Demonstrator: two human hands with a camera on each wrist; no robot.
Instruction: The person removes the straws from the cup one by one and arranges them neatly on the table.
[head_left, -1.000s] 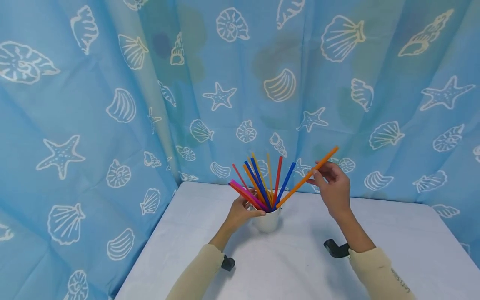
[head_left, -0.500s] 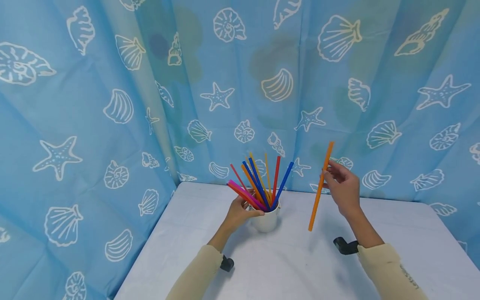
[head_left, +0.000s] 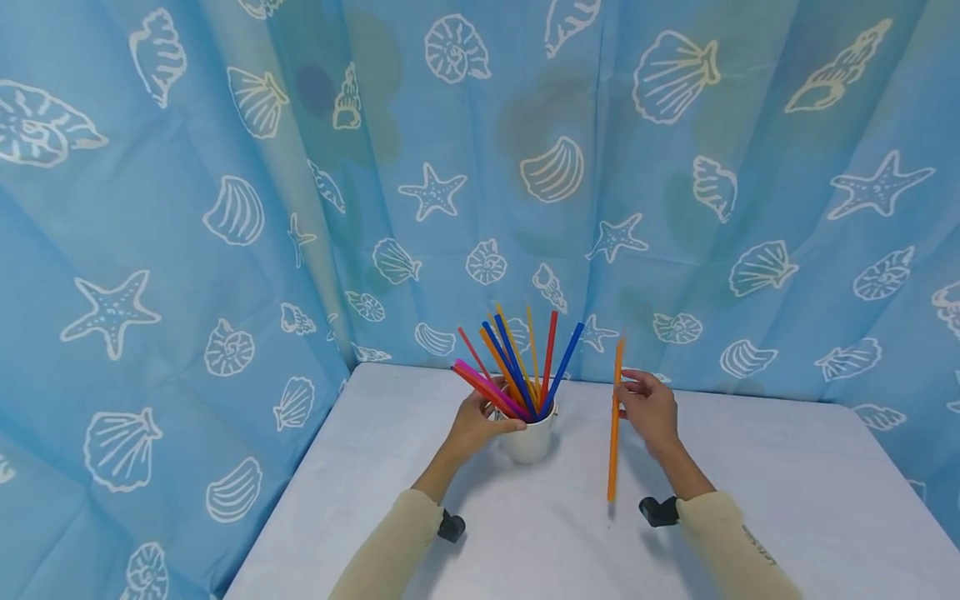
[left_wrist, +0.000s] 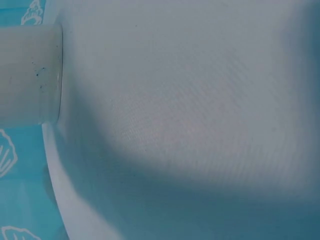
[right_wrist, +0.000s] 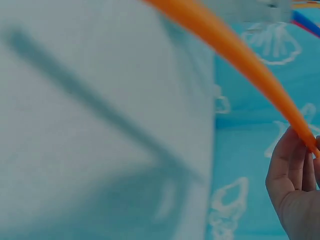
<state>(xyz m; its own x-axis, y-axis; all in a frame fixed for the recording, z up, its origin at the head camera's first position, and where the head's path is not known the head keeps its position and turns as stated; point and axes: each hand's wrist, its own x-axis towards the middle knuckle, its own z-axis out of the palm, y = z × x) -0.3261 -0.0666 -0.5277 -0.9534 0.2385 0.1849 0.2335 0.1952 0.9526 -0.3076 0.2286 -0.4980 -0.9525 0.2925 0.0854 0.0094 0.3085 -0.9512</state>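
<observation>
In the head view a white cup (head_left: 528, 442) stands on the table, with several straws, among them a blue straw (head_left: 562, 367) and a red straw (head_left: 550, 350), fanning out of its top. My left hand (head_left: 476, 427) grips the cup's rim from the left, thumb along the front. To the right, my right hand (head_left: 651, 412) pinches an orange straw (head_left: 613, 450) held nearly upright, apart from the cup. The right wrist view shows the orange straw (right_wrist: 245, 60) between the thumb and fingers of my right hand (right_wrist: 297, 190). The left wrist view shows the cup (left_wrist: 30, 75) without my hand.
A white cloth covers the table (head_left: 540, 542). Behind and to the left hangs a blue curtain (head_left: 480, 208) printed with white shells and starfish. A black wrist device (head_left: 660, 512) sits by the right sleeve, another (head_left: 452, 527) by the left.
My right hand has drawn the orange straw clear of the cup, turned it upright, then moved it left and down. The left hand still grips the cup.
</observation>
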